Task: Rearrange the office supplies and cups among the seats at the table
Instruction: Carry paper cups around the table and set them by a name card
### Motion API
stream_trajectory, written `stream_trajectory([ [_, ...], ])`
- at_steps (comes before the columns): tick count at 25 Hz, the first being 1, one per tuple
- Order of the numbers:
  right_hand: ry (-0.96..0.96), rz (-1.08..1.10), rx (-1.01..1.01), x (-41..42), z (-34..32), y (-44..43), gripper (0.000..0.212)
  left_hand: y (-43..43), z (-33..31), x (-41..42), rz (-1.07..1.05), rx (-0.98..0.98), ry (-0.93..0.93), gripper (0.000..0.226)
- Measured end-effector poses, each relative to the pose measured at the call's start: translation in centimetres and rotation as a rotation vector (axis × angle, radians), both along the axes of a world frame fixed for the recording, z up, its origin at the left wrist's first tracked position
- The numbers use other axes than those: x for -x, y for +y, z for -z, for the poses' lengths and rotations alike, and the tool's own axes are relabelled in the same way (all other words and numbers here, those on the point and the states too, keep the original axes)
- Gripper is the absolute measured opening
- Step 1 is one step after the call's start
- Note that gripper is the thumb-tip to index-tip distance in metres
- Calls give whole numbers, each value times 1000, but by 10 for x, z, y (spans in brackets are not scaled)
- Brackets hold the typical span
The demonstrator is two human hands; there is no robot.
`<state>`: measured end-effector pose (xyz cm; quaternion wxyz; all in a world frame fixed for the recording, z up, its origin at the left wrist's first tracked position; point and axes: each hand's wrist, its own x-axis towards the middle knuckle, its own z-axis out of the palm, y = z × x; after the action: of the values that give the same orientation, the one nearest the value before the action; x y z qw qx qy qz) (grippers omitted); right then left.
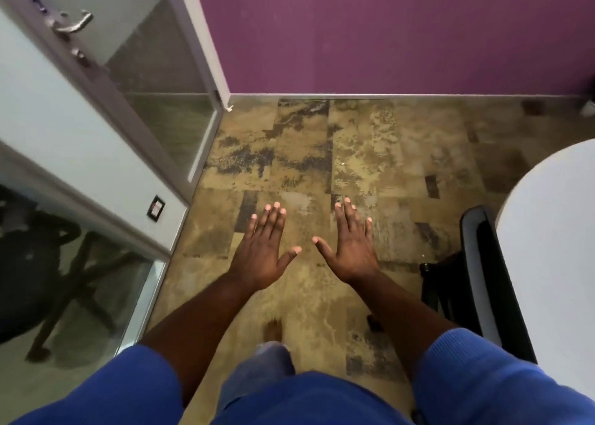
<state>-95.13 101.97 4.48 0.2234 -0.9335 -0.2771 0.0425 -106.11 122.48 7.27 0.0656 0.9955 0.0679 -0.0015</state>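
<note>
My left hand and my right hand are stretched out in front of me above the patterned floor, palms down, fingers straight and spread, holding nothing. The rounded edge of a white table shows at the right. No office supplies or cups are in view. A black chair stands tucked against the table's edge.
A purple wall closes off the far side. A glass door with a metal handle and glass partition run along the left; another black chair shows behind the glass. Tan and brown carpet tiles cover the floor between.
</note>
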Motion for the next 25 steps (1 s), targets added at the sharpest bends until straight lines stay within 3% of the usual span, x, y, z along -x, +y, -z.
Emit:
stream_trajectory([
  [7,-13,256,77,-139,7,46,95,64,17,-197,282,58,31,91],
  [12,-74,496,68,-228,-16,51,94,80,-4,-339,529,32,19,92],
  [25,-79,799,52,-488,5,-52,91,-21,2,-673,839,-43,-62,88],
])
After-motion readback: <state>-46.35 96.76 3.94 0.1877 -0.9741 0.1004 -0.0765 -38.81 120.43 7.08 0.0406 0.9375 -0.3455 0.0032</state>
